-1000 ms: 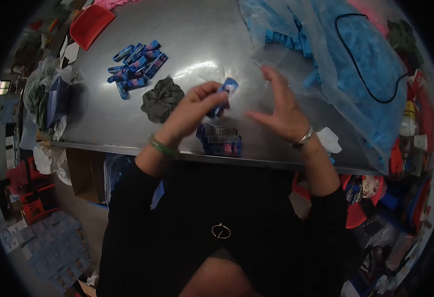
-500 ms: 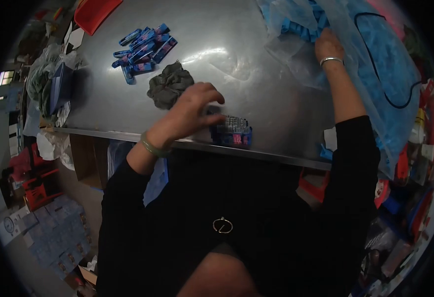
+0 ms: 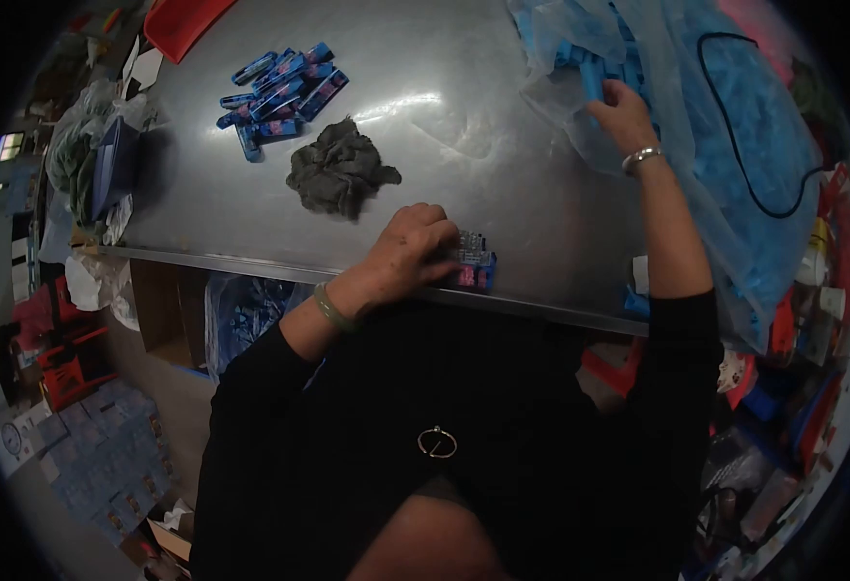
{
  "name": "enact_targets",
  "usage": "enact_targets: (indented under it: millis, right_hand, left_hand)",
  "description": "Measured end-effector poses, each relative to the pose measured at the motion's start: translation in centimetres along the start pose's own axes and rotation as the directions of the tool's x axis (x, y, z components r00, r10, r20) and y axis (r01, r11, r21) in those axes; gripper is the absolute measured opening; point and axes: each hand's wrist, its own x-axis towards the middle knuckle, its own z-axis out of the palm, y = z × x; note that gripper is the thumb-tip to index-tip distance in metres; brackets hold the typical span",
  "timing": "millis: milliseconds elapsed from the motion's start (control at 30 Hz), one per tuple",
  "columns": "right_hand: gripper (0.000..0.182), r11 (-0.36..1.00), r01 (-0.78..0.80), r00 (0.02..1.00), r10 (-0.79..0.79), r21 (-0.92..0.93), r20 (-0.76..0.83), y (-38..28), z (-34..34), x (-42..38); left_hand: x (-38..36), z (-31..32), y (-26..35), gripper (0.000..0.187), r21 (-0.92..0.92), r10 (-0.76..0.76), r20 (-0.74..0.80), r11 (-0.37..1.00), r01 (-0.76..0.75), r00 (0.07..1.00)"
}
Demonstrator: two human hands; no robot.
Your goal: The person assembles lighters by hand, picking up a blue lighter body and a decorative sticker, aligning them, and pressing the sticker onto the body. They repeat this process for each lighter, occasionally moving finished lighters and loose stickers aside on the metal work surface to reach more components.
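My left hand (image 3: 411,247) rests fingers-down on a small stack of blue and pink packets (image 3: 471,267) at the near edge of the steel table (image 3: 463,136). My right hand (image 3: 621,108) reaches far right into a large clear plastic bag (image 3: 725,145) full of blue pieces and is closed on a blue piece (image 3: 591,81) at the bag's mouth. A pile of several blue and pink packets (image 3: 279,87) lies at the far left of the table. A crumpled grey rag (image 3: 340,172) sits between that pile and my left hand.
A red tray (image 3: 185,21) stands at the table's far left corner. Bags and a blue container (image 3: 105,174) crowd the left edge. Boxes and red and blue items fill the floor on both sides. A white scrap (image 3: 640,275) lies at the near right edge.
My left hand set its blue packet down and now rests on the near stack. My right hand swung from the middle out to the plastic bag and closed on a blue piece.
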Motion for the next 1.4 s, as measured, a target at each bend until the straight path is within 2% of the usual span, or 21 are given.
enact_targets:
  millis: [33, 100, 133, 200, 333, 400, 500, 633, 700, 833, 900, 1000, 1100, 1233, 1300, 1333, 1400]
  right_hand:
    - [0.041, 1.0, 0.001, 1.0, -0.001, -0.001, 0.0, -0.8, 0.0, -1.3]
    - [0.042, 0.934, -0.047, 0.99, -0.003, 0.353, 0.139, -2.6, 0.0, -4.1]
    - [0.042, 0.934, -0.046, 0.991, -0.003, 0.353, 0.137, -3.2, -0.2, -5.1]
    - [0.037, 0.879, -0.088, 0.968, -0.036, 0.469, 0.249, -4.3, -0.6, -7.0]
    - [0.029, 0.851, -0.081, 0.971, -0.05, 0.519, 0.234, -6.0, -0.4, -10.1]
    - [0.029, 0.779, -0.074, 0.978, -0.067, 0.623, 0.199, -6.7, -0.1, -11.3]
    - [0.029, 0.732, -0.119, 0.968, -0.064, 0.671, 0.241, -6.4, -0.1, -12.1]
    - [0.028, 0.713, -0.111, 0.976, -0.054, 0.693, 0.212, -6.9, 0.0, -13.2]
    - [0.027, 0.604, -0.1, 0.978, -0.086, 0.79, 0.19, -7.6, 0.1, -13.6]
    - [0.027, 0.571, -0.147, 0.971, -0.074, 0.808, 0.229, -8.9, 0.0, -14.0]
    - [0.028, 0.462, -0.162, 0.962, -0.123, 0.872, 0.244, -9.3, -0.1, -14.1]
    - [0.03, 0.412, -0.203, 0.942, -0.166, 0.888, 0.292, -9.1, 0.0, -14.1]
    - [0.029, 0.372, -0.277, 0.93, -0.126, 0.886, 0.344, -8.7, 0.1, -14.0]
    - [0.028, 0.391, -0.305, 0.921, -0.112, 0.868, 0.374, -8.4, 0.6, -14.1]
    - [0.028, 0.547, -0.247, 0.94, -0.064, 0.8, 0.334, -9.0, 0.6, -14.5]
    - [0.028, 0.547, -0.247, 0.94, -0.064, 0.8, 0.334, -9.2, 0.6, -14.5]
    - [0.026, 0.755, -0.054, 0.959, -0.143, 0.654, 0.244, -9.5, 0.6, -14.7]
  left_hand:
    - [0.0, 0.1, -0.1, 0.023, 0.0, 0.001, -0.001, 1.0, -0.001, 1.0]
    - [0.0, 0.3, -0.2, 0.02, -0.066, -0.01, -0.01, 0.998, 0.009, 1.0]
    - [0.0, 0.4, -0.3, 0.02, -0.065, -0.007, -0.01, 0.998, 0.006, 1.0]
    - [0.0, 0.6, -0.5, 0.017, -0.08, 0.005, -0.037, 0.997, -0.008, 0.999]
    - [-0.2, 1.0, -0.8, 0.013, 0.012, 0.069, -0.097, 0.998, -0.068, 0.993]
    - [-0.2, 1.0, -0.5, 0.011, 0.086, 0.087, -0.091, 0.993, -0.08, 0.992]
    - [-0.2, 1.2, -0.5, 0.011, 0.104, 0.098, -0.117, 0.991, -0.086, 0.988]
    - [0.0, 0.9, -0.4, 0.01, 0.121, 0.089, -0.15, 0.99, -0.071, 0.985]
    - [0.3, 0.7, -0.4, 0.009, 0.056, 0.058, -0.265, 0.997, -0.044, 0.963]
    - [0.6, 0.0, 0.0, 0.008, -0.063, -0.021, -0.267, 0.998, 0.004, 0.964]
    - [0.7, -0.1, 0.3, 0.008, -0.16, -0.07, -0.268, 0.987, 0.028, 0.961]
    - [0.7, -0.1, 0.4, 0.007, -0.262, -0.116, -0.251, 0.964, 0.047, 0.961]
    - [0.7, -0.2, 0.5, 0.006, -0.348, -0.134, -0.25, 0.937, 0.04, 0.959]
    - [0.7, -0.1, 0.8, 0.006, -0.401, -0.146, -0.269, 0.916, 0.027, 0.952]
    - [0.8, -0.2, 1.0, 0.006, -0.423, -0.154, -0.275, 0.906, 0.024, 0.949]
    - [0.8, -0.1, 1.0, 0.006, -0.423, -0.153, -0.275, 0.906, 0.024, 0.949]
    - [0.7, -0.1, 1.1, 0.01, -0.495, -0.238, -0.223, 0.863, 0.1, 0.945]
